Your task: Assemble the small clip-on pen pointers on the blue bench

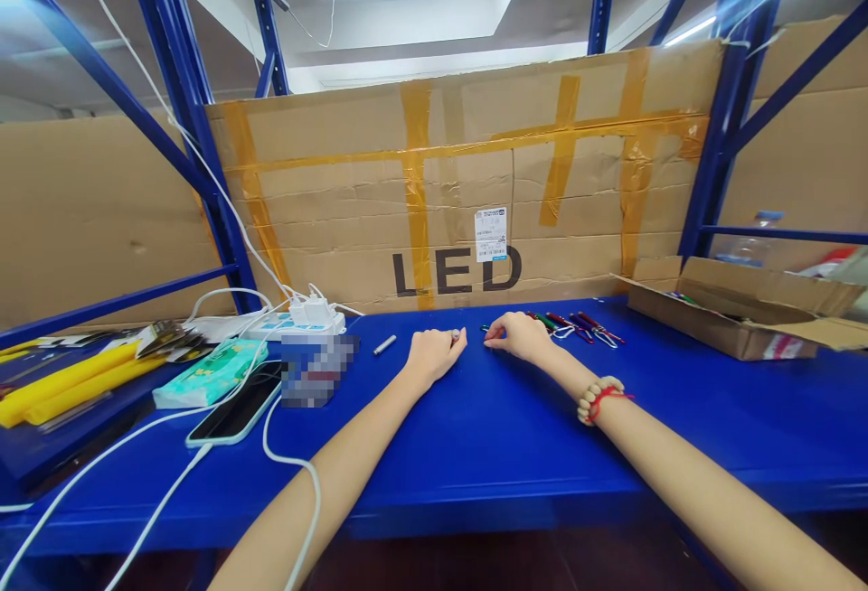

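At the far middle of the blue surface (515,446), a small silvery piece (456,334) sits at the fingertips of the left hand (429,356); its shape is too small to make out. The left hand appears to pinch it between thumb and curled fingers. The right hand (525,336) is just to the right, apart from the left, its thumb and forefinger drawn close together; whether anything lies between them cannot be told. A small dark-green item (484,328) shows just beyond those fingertips.

Judged from posture, the work is at a stage of fine handling by fingertips. A move from here calls for a steady left pinch and a close check of what the right fingertips have.

Just right of the right hand lies a loose group of red and green metallic pieces with wire-like loops (587,329). Left of the left hand, a silvery cylinder (384,344) lies by itself. Farther right is an open cardboard box (722,320); farther left are a phone (237,406), a green tissue pack (213,374) and a white power strip (305,323). A cardboard panel (325,211) marked LED stands along the far edge.
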Tool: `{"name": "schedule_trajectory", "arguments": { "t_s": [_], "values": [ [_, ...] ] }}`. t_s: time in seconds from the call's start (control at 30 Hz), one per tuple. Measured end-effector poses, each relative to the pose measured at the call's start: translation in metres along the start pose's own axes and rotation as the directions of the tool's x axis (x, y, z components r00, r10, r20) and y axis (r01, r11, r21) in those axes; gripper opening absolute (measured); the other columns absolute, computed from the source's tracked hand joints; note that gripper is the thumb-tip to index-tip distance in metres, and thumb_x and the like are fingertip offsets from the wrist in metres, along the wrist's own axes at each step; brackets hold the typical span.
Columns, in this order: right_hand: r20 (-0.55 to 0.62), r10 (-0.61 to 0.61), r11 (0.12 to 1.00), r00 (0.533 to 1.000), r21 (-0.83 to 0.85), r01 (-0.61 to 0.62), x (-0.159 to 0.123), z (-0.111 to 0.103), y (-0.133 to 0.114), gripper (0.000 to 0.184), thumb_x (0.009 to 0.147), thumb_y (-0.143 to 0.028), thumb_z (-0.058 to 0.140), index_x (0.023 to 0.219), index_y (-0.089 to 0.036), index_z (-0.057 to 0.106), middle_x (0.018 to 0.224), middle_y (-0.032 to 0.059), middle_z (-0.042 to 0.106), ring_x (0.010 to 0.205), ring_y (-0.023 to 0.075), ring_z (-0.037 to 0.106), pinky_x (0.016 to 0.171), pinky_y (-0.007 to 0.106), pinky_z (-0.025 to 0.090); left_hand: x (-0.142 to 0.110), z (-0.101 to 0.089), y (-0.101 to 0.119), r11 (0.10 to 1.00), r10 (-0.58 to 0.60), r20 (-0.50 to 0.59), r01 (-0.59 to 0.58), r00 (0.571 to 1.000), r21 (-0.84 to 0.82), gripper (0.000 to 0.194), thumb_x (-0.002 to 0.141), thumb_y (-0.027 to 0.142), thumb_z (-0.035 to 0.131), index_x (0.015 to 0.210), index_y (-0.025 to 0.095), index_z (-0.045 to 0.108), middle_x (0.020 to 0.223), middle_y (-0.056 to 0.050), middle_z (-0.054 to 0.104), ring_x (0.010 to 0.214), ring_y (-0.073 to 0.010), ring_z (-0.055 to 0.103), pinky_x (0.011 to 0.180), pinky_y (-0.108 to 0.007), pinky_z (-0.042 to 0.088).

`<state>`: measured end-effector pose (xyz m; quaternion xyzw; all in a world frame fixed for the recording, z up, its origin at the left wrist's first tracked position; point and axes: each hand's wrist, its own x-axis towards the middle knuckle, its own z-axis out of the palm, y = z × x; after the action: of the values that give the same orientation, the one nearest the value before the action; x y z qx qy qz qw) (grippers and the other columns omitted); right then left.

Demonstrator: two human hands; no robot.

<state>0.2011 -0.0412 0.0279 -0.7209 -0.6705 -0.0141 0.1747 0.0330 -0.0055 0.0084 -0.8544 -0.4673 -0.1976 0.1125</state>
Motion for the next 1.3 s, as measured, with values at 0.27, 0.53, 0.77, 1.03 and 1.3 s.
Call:
{"name": "schedule_trajectory", "arguments": {
  "t_s": [0.27, 0.53, 0.77, 1.03, 1.3],
  "values": [
    [-0.003, 0.025, 0.999, 1.0, 0.034, -0.025, -0.002, 0.001, -0.004, 0.009, 0.072, -0.033, 0.065, 0.077, -0.026, 0.069, 0.082, -0.0024, 0.066, 0.083, 0.014, 0.059, 0.061, 0.02, 0.036, 0.001, 0.005, -0.001, 1.0, 0.018, -0.03, -0.018, 0.999, 0.012, 0.046, 0.09, 0.04, 0.029, 0.077, 0.02, 0.068, 0.073, -0.008, 0.067, 0.074, -0.0222, 0.063, 0.057, -0.026, 0.036],
    [-0.216, -0.083, 0.904, 0.973, 0.395, 0.165, 0.007, 0.002, 0.005, 0.017, 0.075, -0.033, 0.059, 0.08, -0.021, 0.069, 0.074, -0.0006, 0.065, 0.062, 0.0097, 0.057, 0.056, 0.018, 0.039, 0.001, 0.002, 0.0, 0.998, 0.02, 0.063, -0.023, 0.998, 0.054, 0.046, 0.087, 0.039, 0.029, 0.076, 0.018, 0.069, 0.076, -0.01, 0.067, 0.075, -0.0235, 0.062, 0.06, -0.028, 0.039],
    [-0.19, -0.295, 0.65, 0.936, 0.679, 0.342, 0.006, 0.007, -0.011, 0.029, 0.069, -0.038, 0.061, 0.079, -0.011, 0.067, 0.073, 0.0041, 0.064, 0.049, 0.0066, 0.051, 0.048, 0.017, 0.04, 0.002, 0.0, -0.002, 0.999, 0.048, 0.1, -0.05, 0.994, 0.017, 0.038, 0.085, 0.035, 0.034, 0.076, 0.018, 0.067, 0.077, -0.009, 0.066, 0.077, -0.0233, 0.062, 0.061, -0.028, 0.039],
    [-0.156, -0.286, 0.691, 0.946, 0.65, 0.316, 0.005, 0.007, -0.008, 0.025, 0.07, -0.034, 0.059, 0.077, -0.011, 0.067, 0.069, 0.0037, 0.063, 0.05, 0.0064, 0.05, 0.05, 0.017, 0.039, 0.002, 0.0, -0.002, 0.994, 0.105, 0.074, -0.101, 0.992, -0.048, 0.033, 0.086, 0.031, 0.037, 0.076, 0.016, 0.065, 0.082, -0.008, 0.064, 0.077, -0.0195, 0.06, 0.061, -0.024, 0.038],
    [0.019, -0.323, 0.681, 0.946, 0.698, 0.219, 0.005, 0.004, -0.005, 0.039, 0.061, -0.044, 0.066, 0.075, -0.008, 0.069, 0.064, 0.0043, 0.061, 0.05, 0.0056, 0.047, 0.048, 0.017, 0.037, 0.004, 0.001, -0.007, 0.976, 0.214, 0.168, -0.205, 0.962, -0.07, 0.033, 0.089, 0.033, 0.036, 0.078, 0.019, 0.064, 0.079, -0.006, 0.065, 0.079, -0.0208, 0.061, 0.06, -0.024, 0.037]
  ]
}}
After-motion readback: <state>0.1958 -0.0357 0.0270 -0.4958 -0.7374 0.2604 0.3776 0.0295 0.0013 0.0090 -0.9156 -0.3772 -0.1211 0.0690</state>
